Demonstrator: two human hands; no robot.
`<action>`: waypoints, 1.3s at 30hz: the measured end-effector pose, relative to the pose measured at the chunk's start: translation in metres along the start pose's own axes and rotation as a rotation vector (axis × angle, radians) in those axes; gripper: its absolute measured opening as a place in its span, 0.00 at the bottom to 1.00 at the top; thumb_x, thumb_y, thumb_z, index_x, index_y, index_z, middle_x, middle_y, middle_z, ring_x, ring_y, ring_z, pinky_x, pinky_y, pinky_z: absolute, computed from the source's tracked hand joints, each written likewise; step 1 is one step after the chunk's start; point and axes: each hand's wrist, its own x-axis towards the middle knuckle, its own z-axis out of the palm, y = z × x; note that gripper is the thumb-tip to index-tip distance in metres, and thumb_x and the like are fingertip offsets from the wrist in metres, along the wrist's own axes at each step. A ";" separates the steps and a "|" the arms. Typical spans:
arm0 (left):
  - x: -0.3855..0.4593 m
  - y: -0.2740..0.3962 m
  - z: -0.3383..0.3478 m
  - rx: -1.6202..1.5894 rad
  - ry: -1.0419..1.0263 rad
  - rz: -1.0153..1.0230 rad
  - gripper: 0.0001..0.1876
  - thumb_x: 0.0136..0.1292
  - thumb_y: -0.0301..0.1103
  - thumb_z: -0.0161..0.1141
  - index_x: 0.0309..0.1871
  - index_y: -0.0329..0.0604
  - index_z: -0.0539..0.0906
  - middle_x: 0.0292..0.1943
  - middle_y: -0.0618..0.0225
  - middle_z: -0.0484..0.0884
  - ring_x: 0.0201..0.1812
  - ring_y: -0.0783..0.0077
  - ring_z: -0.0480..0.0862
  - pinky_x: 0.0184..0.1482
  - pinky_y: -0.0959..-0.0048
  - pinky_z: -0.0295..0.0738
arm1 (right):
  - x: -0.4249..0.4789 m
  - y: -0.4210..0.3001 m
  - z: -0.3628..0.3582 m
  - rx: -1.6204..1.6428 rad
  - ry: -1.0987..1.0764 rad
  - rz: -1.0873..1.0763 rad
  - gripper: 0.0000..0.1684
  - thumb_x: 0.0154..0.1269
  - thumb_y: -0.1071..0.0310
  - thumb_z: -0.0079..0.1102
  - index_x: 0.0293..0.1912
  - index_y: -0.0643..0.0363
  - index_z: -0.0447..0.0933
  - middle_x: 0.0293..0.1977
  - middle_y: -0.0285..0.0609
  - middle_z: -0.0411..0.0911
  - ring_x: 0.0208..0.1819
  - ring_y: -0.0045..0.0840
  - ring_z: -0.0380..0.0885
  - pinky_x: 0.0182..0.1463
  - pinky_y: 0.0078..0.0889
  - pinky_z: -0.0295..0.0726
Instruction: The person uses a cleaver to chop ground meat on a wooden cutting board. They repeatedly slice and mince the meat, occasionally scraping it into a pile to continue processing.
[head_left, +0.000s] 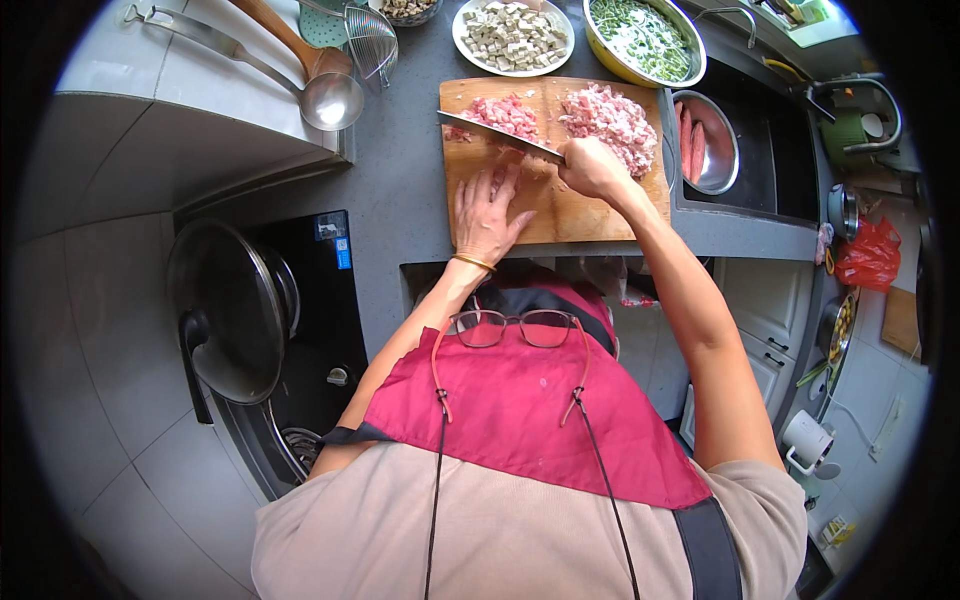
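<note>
A wooden cutting board (600, 217) lies before me on the grey counter. My right hand (596, 166) grips a kitchen knife (499, 136), its blade slanting up to the left over the board. Behind the blade sits a small heap of diced raw meat (506, 114). A larger mound of chopped raw meat (609, 126) rests at the board's right side. My left hand (487, 214) is palm down near the board's left edge, fingers pressing a piece of raw meat (504, 178) just in front of the knife. That piece is partly hidden under the fingers.
Beyond the board stand a plate of pale cubes (514, 37) and a yellow-rimmed bowl of chopped greens (643, 37). Right, a metal bowl (724, 150) holds reddish pieces in the sink (795, 172). Left are a ladle (331, 101), a wire strainer (371, 41) and a lidded pan (225, 307) on the stove.
</note>
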 end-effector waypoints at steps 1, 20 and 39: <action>-0.003 -0.001 -0.003 -0.042 -0.040 -0.039 0.33 0.52 0.44 0.67 0.63 0.50 0.72 0.62 0.56 0.67 0.57 0.48 0.70 0.61 0.54 0.63 | -0.006 -0.001 0.000 0.051 -0.004 0.019 0.10 0.50 0.69 0.55 0.28 0.66 0.80 0.24 0.62 0.77 0.31 0.50 0.80 0.38 0.46 0.79; 0.021 -0.017 0.014 -0.162 0.219 0.035 0.05 0.53 0.31 0.65 0.32 0.41 0.82 0.37 0.61 0.82 0.37 0.57 0.81 0.40 0.63 0.74 | -0.045 -0.019 0.018 0.237 0.020 0.220 0.10 0.54 0.67 0.56 0.30 0.63 0.80 0.26 0.61 0.77 0.34 0.51 0.79 0.41 0.48 0.78; 0.016 -0.015 0.034 -0.145 0.222 0.027 0.08 0.49 0.28 0.64 0.34 0.40 0.83 0.39 0.59 0.81 0.44 0.55 0.78 0.48 0.60 0.73 | -0.053 -0.026 0.024 0.018 -0.037 0.134 0.09 0.52 0.72 0.52 0.25 0.66 0.79 0.24 0.62 0.78 0.30 0.51 0.81 0.36 0.48 0.80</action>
